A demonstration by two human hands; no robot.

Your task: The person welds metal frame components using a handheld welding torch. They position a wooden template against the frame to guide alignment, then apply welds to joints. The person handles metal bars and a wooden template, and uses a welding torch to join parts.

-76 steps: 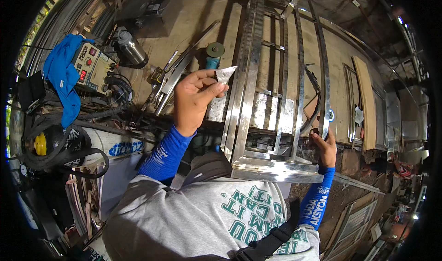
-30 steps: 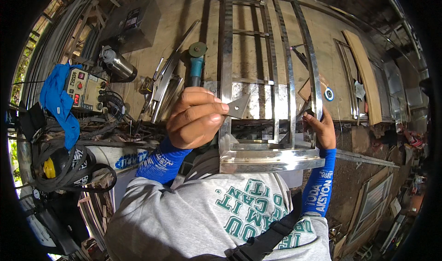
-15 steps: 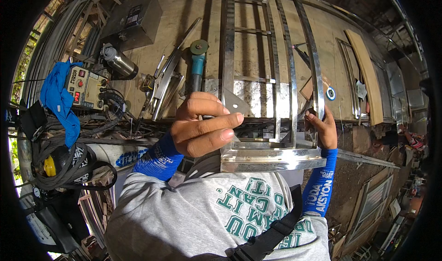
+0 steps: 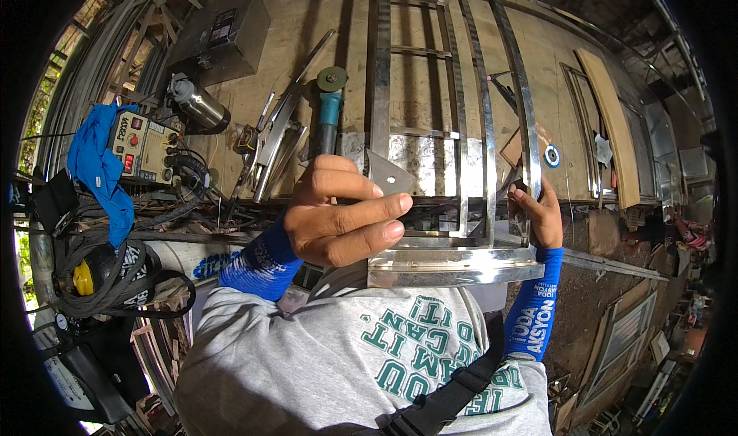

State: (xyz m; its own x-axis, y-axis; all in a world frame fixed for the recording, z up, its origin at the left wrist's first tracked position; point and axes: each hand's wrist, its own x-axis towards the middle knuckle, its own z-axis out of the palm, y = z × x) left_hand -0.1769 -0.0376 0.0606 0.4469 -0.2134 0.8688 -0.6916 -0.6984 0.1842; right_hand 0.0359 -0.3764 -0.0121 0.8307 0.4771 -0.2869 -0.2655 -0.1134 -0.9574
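A shiny metal frame (image 4: 457,271) of square tubing stretches away from my body over the workbench. My left hand (image 4: 334,213) is closed on a small triangular metal plate (image 4: 390,176) with one hole, beside the frame's left rail. The plate overlaps that rail in view; whether it touches is unclear. At the near right corner of the frame, my right hand (image 4: 544,217) grips the right rail, its thumb on the inner side and some fingers hidden. An angle grinder (image 4: 330,111) with a teal body lies left of the frame.
On the wooden bench (image 4: 307,1) are loose metal strips (image 4: 277,140), a steel flask (image 4: 204,105), a metal box (image 4: 231,40) and a wooden plank (image 4: 611,121). A control box (image 4: 142,148) with a blue cloth (image 4: 100,155) and coiled cables (image 4: 108,282) stand at left.
My left hand has shifted slightly right with the triangular plate, which shows a little more above the fingers. My right hand and the frame stay in place.
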